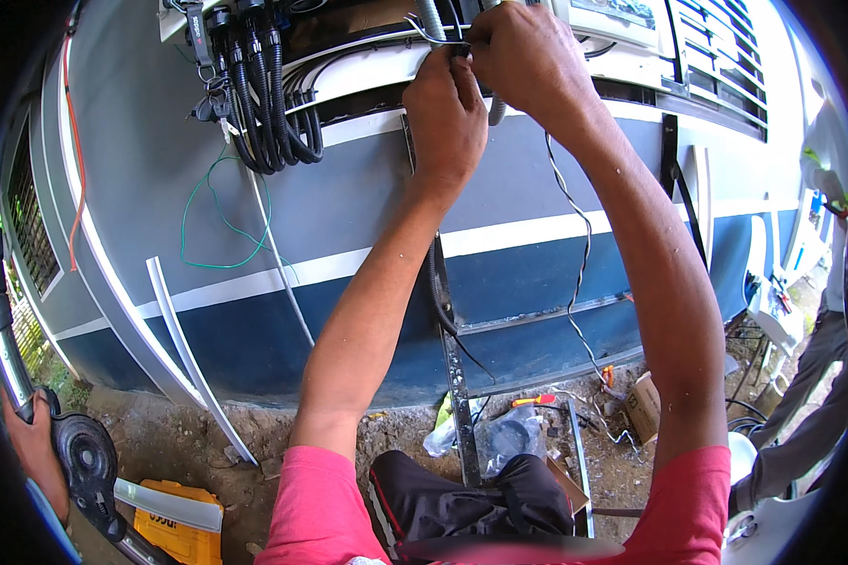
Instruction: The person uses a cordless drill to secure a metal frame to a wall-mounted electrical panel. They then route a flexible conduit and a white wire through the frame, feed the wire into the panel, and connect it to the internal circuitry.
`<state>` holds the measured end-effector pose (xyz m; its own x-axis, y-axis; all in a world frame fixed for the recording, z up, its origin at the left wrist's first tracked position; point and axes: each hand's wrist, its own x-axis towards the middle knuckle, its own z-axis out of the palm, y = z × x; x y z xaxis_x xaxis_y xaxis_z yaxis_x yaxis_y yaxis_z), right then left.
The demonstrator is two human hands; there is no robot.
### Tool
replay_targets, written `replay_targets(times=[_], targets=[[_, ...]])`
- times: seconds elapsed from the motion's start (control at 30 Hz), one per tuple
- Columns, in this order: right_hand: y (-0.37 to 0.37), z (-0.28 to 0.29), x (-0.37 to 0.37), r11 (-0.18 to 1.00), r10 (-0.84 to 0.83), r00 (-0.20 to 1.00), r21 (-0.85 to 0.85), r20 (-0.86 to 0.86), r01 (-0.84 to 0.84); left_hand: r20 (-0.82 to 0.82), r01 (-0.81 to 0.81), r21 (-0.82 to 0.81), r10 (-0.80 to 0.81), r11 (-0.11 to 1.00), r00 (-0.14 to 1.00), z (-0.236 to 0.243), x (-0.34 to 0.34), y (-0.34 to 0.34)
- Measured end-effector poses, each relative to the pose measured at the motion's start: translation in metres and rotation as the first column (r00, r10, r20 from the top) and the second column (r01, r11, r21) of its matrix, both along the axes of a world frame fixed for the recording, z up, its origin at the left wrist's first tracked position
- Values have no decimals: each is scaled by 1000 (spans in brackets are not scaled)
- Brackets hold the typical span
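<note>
Both my arms reach up to the top of the head view, in front of a wall-mounted assembly. My left hand (449, 113) is closed, its thumb and fingers pinching a short dark wire (461, 50). My right hand (532, 58) is closed around the same spot from the right, fingers curled. A few thin wire ends (424, 30) fan out to the left of my fingertips. Grey corrugated conduit (431, 17) rises just behind them. My fingers hide most of the joint between the wires.
Black corrugated conduits (264, 94) hang in a bundle at upper left. A metal ladder-like frame (457, 405) stands below my hands. A twisted cable (582, 245) dangles beside my right arm. Another person's hand (38, 452) grips a pole at far left; another person's leg (801, 395) shows right.
</note>
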<state>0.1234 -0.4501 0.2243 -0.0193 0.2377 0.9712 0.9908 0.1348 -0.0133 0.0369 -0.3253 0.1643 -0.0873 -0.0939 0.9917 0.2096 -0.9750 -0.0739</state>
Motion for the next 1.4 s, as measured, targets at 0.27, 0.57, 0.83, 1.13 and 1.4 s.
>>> replay_targets(times=[0.27,0.57,0.83,1.13,1.4], targets=[[14,1,2,955,-294,922,30,253,296,100,63,15,-64,998,993,0,13,-2],[13,5,12,951,-291,852,35,435,307,132,138,-42,-132,990,982,-3,15,-18],[9,3,22,968,-235,809,51,540,247,150,240,-130,-220,962,964,1,17,-9],[24,-15,43,992,-122,926,25,359,121,291,758,-322,-703,567,649,8,22,-5],[31,-16,47,981,-192,920,43,341,188,241,792,-387,-778,471,580,10,11,-6]])
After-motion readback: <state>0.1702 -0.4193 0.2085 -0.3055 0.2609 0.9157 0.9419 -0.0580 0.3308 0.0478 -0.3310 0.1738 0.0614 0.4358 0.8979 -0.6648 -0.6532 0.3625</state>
